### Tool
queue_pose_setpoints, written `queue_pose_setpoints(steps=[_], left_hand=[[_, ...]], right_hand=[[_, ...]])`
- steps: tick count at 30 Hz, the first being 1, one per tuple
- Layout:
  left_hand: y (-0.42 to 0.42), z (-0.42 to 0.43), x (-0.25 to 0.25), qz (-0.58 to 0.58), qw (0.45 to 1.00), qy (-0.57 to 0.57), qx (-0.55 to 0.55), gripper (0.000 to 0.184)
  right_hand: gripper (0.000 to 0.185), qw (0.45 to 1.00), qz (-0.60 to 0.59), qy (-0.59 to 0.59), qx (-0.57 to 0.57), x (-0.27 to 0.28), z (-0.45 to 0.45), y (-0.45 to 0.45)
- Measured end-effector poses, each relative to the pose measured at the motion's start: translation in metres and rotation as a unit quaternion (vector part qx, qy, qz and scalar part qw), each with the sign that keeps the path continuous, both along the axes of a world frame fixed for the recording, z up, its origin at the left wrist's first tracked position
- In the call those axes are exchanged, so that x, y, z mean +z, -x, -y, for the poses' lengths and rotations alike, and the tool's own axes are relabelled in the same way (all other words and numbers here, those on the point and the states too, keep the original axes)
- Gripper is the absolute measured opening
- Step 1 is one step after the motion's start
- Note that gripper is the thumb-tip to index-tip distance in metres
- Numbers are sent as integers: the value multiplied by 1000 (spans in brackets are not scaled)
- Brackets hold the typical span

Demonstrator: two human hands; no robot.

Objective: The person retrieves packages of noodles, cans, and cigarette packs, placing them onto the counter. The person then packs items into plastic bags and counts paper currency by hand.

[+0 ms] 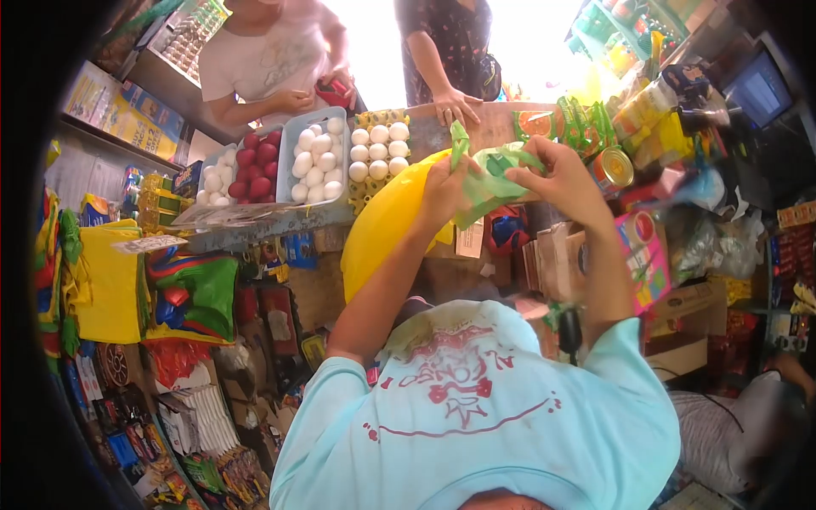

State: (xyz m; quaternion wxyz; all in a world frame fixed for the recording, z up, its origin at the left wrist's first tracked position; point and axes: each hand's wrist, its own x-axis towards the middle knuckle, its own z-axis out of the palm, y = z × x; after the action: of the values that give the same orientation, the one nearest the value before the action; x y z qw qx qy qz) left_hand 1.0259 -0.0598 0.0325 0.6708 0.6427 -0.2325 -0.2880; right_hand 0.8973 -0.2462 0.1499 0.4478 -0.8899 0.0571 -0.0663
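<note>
A green plastic bag (489,183) is stretched between my two hands above the wooden counter (497,119). My left hand (446,183) is closed on the bag's left side, with one green handle sticking up above the fingers. Fingers of my right hand (548,174) pinch the bag's right side. A large yellow object (387,225) with a curved edge lies below and left of my left hand, partly behind my forearm. To the left, white eggs (378,153) sit in a yellow tray.
Containers of white eggs (316,161) and dark red eggs (257,170) line the counter. Two people stand across it, one with a hand (457,106) on the wood. A large can (614,168) stands right. Yellow bags (106,285) hang left. Another person (731,433) is at lower right.
</note>
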Motion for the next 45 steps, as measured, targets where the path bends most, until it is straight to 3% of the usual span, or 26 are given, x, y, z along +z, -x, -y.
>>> queue_pose_setpoints(steps=[2,3,5,6,8,10,11,13,16,17,20,23,26,27,30,31,32,34,35,38,41,44,45], left_hand=[[-8,17,-13,77,995,-47,36,27],[-9,25,-14,150,986,-70,37,26],[-8,37,-14,292,949,-115,37,26],[-6,39,-13,301,945,-124,13,27],[-5,44,-6,321,936,-137,-33,30],[-14,42,-14,312,945,-59,-77,33],[-18,41,-19,307,947,-21,-98,35],[-17,47,-15,176,983,19,-58,33],[-28,48,-16,20,999,-5,-37,36],[-33,46,-17,-24,999,-26,-39,37],[-36,38,-9,-66,997,-10,-47,36],[-35,30,18,-129,990,9,-47,37],[-49,23,3,-82,985,73,-131,32],[-48,21,7,-36,989,39,-139,28],[-48,21,28,130,975,-62,-172,18],[-45,20,40,202,958,-93,-183,18],[-42,20,49,273,934,-121,-195,20],[-37,19,63,363,898,-156,-196,19],[-35,19,67,407,875,-173,-194,18],[-36,15,53,471,860,-107,-168,25],[-14,19,26,552,826,-116,-15,27],[-13,18,7,572,816,-73,40,28],[-13,20,6,581,809,-75,50,25]], right_hand=[[29,990,87,102,-46,-9,-10,-4],[26,971,190,141,-20,-11,-14,-10],[26,964,210,162,10,-18,-15,-29],[27,960,220,173,26,-23,-10,-40],[27,981,109,135,81,-42,10,-66],[28,985,32,129,109,-53,22,-85],[28,989,-1,69,134,-54,27,-86],[28,979,-67,-53,186,-44,32,-88],[29,987,-15,-98,128,-42,49,-81],[26,991,51,-54,110,-46,56,-76],[23,991,-69,-32,112,-51,72,-73],[17,986,54,-153,-47,-50,25,-41],[12,997,21,-21,69,-68,4,-17],[13,995,38,-43,79,-69,2,-15],[13,988,121,-45,-90,-63,6,-29],[22,986,111,-70,-101,-68,13,-39],[27,973,88,-207,-47,-75,18,-51],[36,882,42,-465,63,-96,25,-79],[48,906,-14,-408,114,-116,40,-91],[49,919,-86,-360,136,-131,41,-99],[52,950,-127,-269,93,-133,41,-98],[50,917,-187,-311,167,-105,46,-92],[44,929,-150,-293,168,-104,48,-92]])
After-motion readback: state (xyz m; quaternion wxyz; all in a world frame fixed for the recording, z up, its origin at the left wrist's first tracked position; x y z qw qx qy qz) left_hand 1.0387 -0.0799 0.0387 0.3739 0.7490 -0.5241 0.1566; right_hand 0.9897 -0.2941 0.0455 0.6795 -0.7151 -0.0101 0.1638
